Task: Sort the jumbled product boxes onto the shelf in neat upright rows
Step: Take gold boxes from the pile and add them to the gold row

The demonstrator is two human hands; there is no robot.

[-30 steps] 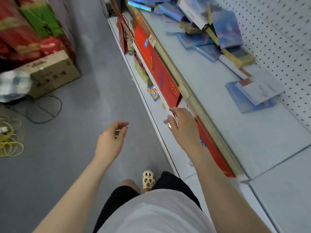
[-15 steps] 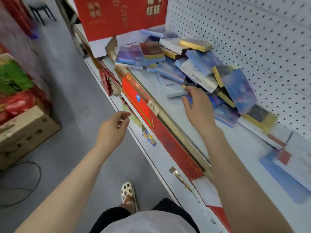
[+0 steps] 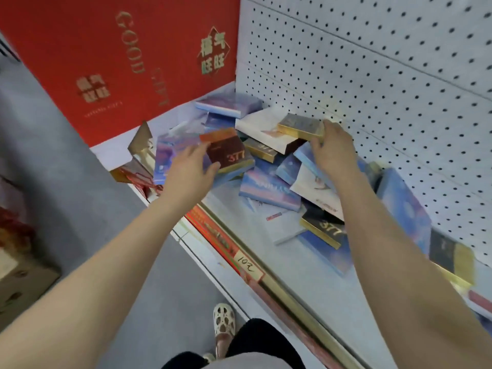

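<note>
A jumbled heap of flat product boxes [image 3: 269, 187] in blue, white, gold and dark red lies on the white shelf [image 3: 279, 251]. My left hand [image 3: 187, 170] grips a dark red box marked 377 [image 3: 230, 154] at the heap's left side, thumb under its near edge. My right hand [image 3: 332, 153] holds a gold-edged box [image 3: 300, 126] on top of the heap near the pegboard. More boxes, among them a black and gold one [image 3: 323, 229], lie loose to the right along the back wall.
A white pegboard [image 3: 386, 75] backs the shelf. A large red gift box [image 3: 119, 62] stands upright at the shelf's left end. The shelf's front rail carries a handwritten price tag [image 3: 246, 263]. A cardboard carton [image 3: 24, 278] sits on the grey floor at left.
The view swung up from the lower shelf edge to the heap. My right hand left the rail and reached the gold-edged box; my left hand rose from the aisle and took the dark red box.
</note>
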